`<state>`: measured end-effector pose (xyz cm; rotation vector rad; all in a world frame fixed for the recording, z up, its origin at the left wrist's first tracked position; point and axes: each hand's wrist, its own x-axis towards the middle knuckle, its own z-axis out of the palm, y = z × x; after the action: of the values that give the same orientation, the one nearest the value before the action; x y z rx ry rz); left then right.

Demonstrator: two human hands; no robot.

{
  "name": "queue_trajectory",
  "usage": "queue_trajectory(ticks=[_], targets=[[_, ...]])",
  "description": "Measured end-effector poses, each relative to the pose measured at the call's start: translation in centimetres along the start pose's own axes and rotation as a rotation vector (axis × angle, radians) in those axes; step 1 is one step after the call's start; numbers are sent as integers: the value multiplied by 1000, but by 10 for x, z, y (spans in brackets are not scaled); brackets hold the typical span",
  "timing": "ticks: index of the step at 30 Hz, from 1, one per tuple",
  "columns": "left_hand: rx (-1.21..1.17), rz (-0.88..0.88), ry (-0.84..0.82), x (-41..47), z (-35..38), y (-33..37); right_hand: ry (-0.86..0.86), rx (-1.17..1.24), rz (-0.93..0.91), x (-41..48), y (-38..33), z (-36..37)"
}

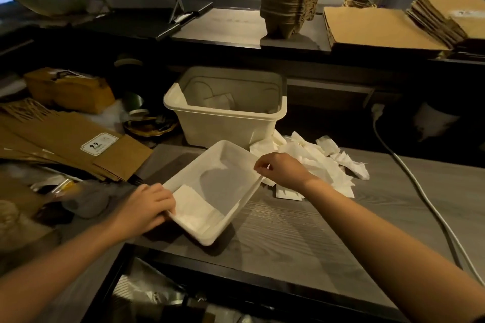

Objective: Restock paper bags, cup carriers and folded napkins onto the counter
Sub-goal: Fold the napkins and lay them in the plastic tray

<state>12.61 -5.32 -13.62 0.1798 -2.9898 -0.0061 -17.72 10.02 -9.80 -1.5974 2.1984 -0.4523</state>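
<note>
A shallow white tray (237,211) sits tilted on the grey table, with folded white napkins (193,208) in its near corner. My left hand (143,204) grips the tray's near left rim. My right hand (280,169) pinches the tray's far right rim. A loose heap of white napkins (315,158) lies just behind my right hand. On the raised counter at the back stand a stack of brown cup carriers (288,2) and piles of brown paper bags (375,26).
A deep white bin (225,123) stands behind the tray. More brown paper bags (65,144) and a cardboard box (69,89) clutter the left. A white cable (420,186) runs down the table's right side. The table's front edge is near me.
</note>
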Motion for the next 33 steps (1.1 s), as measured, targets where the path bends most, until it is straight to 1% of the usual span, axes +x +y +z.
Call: queue_trajectory(ticks=[3, 5, 8, 10, 12, 14, 17, 19, 22, 25, 27, 28, 29, 31, 33], targets=[[105, -7, -29, 7, 7, 12, -44, -13, -25, 6, -4, 9], [142, 18, -62, 12, 11, 19, -31, -24, -27, 7, -5, 16], [161, 122, -127, 9, 17, 23, 18, -23, -27, 5, -8, 26], [185, 194, -166, 5, 20, 21, 1, -8, -37, 3, -11, 34], [186, 229, -184, 1, 21, 22, -35, -11, -41, 1, -14, 44], [171, 247, -176, -2, 22, 25, -41, -4, -40, -1, -18, 53], [143, 252, -144, -3, 23, 27, 9, -6, -78, 2, -24, 56], [121, 243, -157, 0, 20, 27, 30, -13, -109, 10, -29, 51], [84, 264, -144, 9, 16, 30, 16, -37, -135, 26, -33, 47], [7, 175, -215, 21, 16, 29, -50, -60, -87, 41, -30, 49], [-56, 67, -275, 29, 13, 27, -77, -87, -14, 47, -27, 47], [-143, -12, -300, 35, 8, 29, -74, -115, 6, 47, -25, 47], [-221, -78, -291, 42, 4, 30, -51, -150, 11, 47, -24, 46], [-346, -192, -305, 56, 2, 32, 34, -221, -36, 43, -24, 44], [-266, -222, -399, 71, 2, 32, 92, -269, -156, 39, -30, 44]])
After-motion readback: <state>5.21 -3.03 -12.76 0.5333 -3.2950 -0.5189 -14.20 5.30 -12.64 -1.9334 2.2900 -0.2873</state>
